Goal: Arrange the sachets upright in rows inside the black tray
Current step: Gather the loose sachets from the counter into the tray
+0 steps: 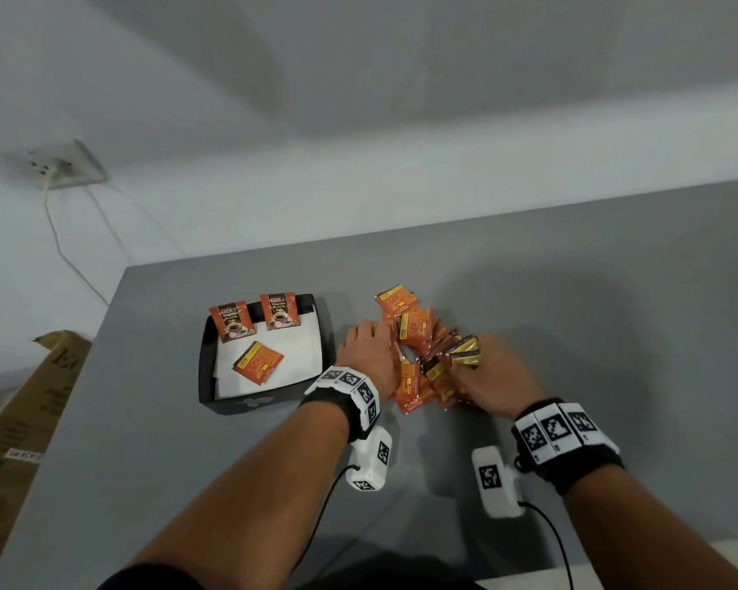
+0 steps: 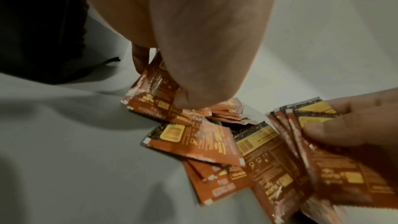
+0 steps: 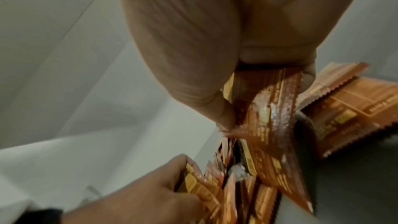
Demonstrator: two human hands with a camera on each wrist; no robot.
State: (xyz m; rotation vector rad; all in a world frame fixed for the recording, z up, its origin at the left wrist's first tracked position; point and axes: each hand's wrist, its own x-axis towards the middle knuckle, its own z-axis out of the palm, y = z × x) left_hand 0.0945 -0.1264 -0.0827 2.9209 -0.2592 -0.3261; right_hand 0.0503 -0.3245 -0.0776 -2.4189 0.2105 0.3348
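Black tray (image 1: 329, 334) holds three sachets (image 1: 258, 362).

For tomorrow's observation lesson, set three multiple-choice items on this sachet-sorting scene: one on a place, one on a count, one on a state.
1. Where does the loose pile of sachets lie?
A. on the grey table, right of the black tray
B. inside the tray
C. on the cardboard box

2. How many sachets stand upright in the tray?
A. none
B. two
C. five

3. How does the third sachet in the tray lie?
A. upright against the wall
B. flat on the tray floor
C. hanging over the rim

Answers:
1 A: the head view shows the heap on the table beside the tray, between the left hand and right hand.
2 B: two upright sachets lean at the far wall.
3 B: it lies flat, back side up.
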